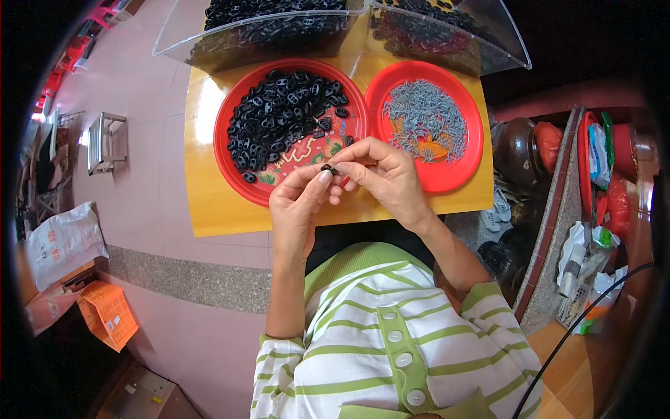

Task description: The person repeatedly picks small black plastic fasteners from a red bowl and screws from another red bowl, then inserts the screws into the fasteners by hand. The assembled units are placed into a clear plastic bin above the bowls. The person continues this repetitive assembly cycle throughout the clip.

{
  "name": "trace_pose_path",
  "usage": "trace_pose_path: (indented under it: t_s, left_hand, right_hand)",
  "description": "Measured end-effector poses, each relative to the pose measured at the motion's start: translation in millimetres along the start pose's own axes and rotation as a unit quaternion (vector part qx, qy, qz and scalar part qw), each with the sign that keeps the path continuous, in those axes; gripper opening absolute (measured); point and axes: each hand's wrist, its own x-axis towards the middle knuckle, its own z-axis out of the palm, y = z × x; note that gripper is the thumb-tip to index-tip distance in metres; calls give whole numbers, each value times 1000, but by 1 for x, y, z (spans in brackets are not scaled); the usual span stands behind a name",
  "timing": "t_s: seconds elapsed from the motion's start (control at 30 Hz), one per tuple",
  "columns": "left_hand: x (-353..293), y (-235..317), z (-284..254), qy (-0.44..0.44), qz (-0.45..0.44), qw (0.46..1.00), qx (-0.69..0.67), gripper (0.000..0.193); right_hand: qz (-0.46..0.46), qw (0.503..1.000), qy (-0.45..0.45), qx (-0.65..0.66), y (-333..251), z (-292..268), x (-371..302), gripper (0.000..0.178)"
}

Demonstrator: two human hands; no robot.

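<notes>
Pinching a small black piece [326, 168], left hand [299, 202] meets right hand [382, 174] fingertip-to-fingertip.

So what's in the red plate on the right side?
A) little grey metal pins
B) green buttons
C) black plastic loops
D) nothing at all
A: the right red plate holds a heap of little grey metal pins, while the black plastic loops fill the left red plate.
</notes>
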Motion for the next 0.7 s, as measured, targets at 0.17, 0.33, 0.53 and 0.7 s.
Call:
trace_pose_path:
  t_s: [0.17,0.33,0.53,0.7]
  left_hand:
    - [0,-4,-3,8,23,1000,15,12]
    - [3,-5,-5,9,37,998,49,12]
    - [11,-3,-9,21,25,999,36,11]
    - [17,-4,-13,23,2,999,47,9]
  right_hand:
    - [-13,1000,2,-21,1,5,-2,8]
    - [-1,1000,-8,-13,3,7,-1,9]
    - [24,997,-64,-39,-7,-4,13,13]
    - [-93,935,-51,-340,-1,-26,56,15]
